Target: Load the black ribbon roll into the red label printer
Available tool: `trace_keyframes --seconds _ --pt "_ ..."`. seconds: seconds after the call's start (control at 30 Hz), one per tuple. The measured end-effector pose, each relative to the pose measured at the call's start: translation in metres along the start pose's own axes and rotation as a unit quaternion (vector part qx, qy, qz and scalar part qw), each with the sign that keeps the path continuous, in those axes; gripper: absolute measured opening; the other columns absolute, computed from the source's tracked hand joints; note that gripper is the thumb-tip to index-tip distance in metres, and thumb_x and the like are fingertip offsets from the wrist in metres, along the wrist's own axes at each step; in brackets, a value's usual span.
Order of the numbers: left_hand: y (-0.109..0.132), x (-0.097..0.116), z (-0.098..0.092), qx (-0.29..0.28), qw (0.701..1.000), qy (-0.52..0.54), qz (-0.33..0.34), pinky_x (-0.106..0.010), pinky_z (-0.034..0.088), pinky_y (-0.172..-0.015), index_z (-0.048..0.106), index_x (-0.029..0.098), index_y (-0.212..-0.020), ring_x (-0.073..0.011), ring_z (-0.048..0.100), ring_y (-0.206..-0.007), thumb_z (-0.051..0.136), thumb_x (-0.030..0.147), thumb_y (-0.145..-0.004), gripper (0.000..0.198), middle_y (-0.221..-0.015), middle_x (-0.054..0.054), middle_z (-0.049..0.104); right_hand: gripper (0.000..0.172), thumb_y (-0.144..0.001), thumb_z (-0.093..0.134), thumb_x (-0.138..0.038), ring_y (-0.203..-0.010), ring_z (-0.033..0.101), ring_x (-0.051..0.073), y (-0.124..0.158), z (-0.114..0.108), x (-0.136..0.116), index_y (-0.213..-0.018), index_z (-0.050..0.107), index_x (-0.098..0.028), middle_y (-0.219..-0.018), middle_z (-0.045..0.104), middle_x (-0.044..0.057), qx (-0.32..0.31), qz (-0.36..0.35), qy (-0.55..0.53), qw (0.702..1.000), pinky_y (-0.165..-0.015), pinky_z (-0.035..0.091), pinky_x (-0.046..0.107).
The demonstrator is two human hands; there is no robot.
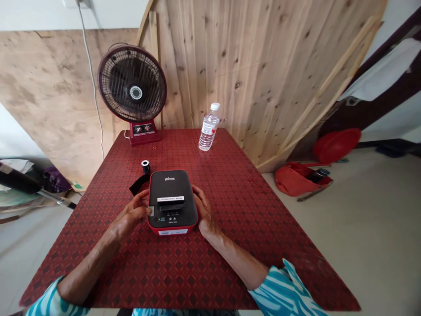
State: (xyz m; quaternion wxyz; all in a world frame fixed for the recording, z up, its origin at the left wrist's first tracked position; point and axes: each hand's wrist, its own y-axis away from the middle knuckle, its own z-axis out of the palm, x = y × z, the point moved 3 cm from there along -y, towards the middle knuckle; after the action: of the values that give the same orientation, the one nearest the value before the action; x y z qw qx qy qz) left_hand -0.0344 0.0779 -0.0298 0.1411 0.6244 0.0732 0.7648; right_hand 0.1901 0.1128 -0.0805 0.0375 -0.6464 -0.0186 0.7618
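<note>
A small black and red label printer [171, 202] sits on the red patterned table [230, 184], a label slot and buttons on its top. My left hand [133, 214] presses against the printer's left side, thumb and fingers curled at a small grey tab there. My right hand [204, 212] lies against its right side with the fingers wrapped along the edge. Just behind the printer lie a small black roll [145, 166] and a piece of black strip [138, 184].
At the table's back stand a dark red fan [133, 90] with its white cord [92, 79] and a plastic water bottle [208, 128]. Wooden boards lean on the wall behind. A red bag [297, 179] and red basin [336, 145] lie on the floor to the right.
</note>
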Motion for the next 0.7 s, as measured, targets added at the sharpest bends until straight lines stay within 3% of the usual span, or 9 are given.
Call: trace_keyframes --seconds 0.47,0.6,0.7 --pt "-0.009 -0.011 -0.003 0.032 0.998 0.026 0.039 -0.034 0.049 -0.076 0.054 0.019 -0.133 -0.0255 0.068 -0.084 0.076 0.029 -0.059 0.078 -0.096 -0.007 0.071 0.038 -0.090 0.050 -0.047 -0.126 0.052 0.024 0.001 0.004 -0.006 -0.121 0.061 -0.028 -0.131 0.061 0.004 -0.013 -0.024 -0.001 1.000 -0.108 0.039 0.043" --pt "-0.004 -0.005 0.000 0.053 0.998 0.005 0.039 -0.036 0.050 -0.078 0.054 0.018 -0.132 -0.0280 0.067 -0.088 0.076 0.032 -0.059 0.078 -0.098 -0.008 0.071 0.040 -0.090 0.050 -0.048 -0.126 0.052 0.023 -0.001 0.004 -0.007 -0.122 0.060 -0.027 -0.131 0.061 0.004 -0.017 -0.033 0.001 0.999 -0.109 0.039 0.043" --pt "0.006 0.012 -0.002 0.075 0.991 -0.089 0.071 -0.034 0.050 -0.076 0.058 0.019 -0.128 -0.0262 0.066 -0.088 0.076 0.039 -0.064 0.070 -0.094 -0.006 0.069 0.039 -0.090 0.051 -0.048 -0.123 0.054 0.023 -0.003 0.003 -0.004 -0.121 0.061 -0.028 -0.129 0.063 0.004 -0.012 -0.040 -0.003 0.999 -0.109 0.039 0.042"
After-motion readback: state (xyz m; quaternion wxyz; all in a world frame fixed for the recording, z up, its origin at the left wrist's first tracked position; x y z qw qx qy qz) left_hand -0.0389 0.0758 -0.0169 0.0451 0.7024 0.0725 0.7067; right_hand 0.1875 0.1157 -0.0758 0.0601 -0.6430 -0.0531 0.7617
